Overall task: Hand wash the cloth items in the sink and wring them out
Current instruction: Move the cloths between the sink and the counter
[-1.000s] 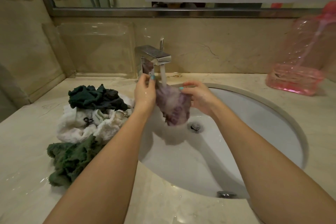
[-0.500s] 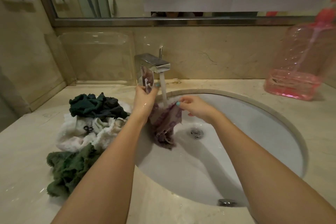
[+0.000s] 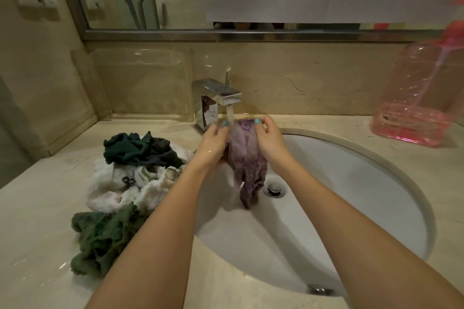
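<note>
Left of the sink (image 3: 339,195), on the counter (image 3: 37,221), there's a heap of laundry: a dark green cloth (image 3: 100,241) nearest me, a white cloth (image 3: 118,190) behind it, and a dark teal cloth (image 3: 135,148) on top at the back. There's water glinting on the counter around them, but honestly I can't tell if that pile is the washed lot or the waiting lot.

Over the sink's back edge, the left hand (image 3: 213,143) has its fingers curled round the left side of the purple cloth (image 3: 247,158). That cloth hangs down into the sink, right under the water (image 3: 230,114) running from the tap (image 3: 218,93), with its bottom end dangling just beside the drain (image 3: 275,189). The right hand (image 3: 268,138) pinches the cloth's top right corner between thumb and fingers, so both hands are spreading it under the stream.

Right of the sink, against the wall, sits a pink bottle (image 3: 421,98), not touched by anything.

So progress-wise I'd call this the wetting or rinsing stage for one item. The purple cloth isn't twisted up at all, so the wringing is yet to come. If the pile is unwashed, most of the job is ahead.
</note>
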